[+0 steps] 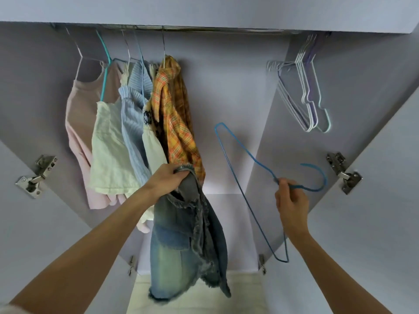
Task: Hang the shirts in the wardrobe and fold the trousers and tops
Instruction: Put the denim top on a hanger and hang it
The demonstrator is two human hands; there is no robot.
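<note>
Now denim top (188,241) under L fingers (175,175)

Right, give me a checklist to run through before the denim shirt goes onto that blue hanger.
1. Left hand grips the denim shirt near its top: ok.
2. Right hand holds the blue hanger at the base of its hook: ok.
3. Hanger clear of the hung clothes, with nothing caught on it: ok.
4. Shirt opened out so the hanger can slip into the shoulders: not ok, it hangs bunched.
5. Free space on the rail right of the plaid shirt: ok.
6. Shirt buttons undone: cannot tell.
</note>
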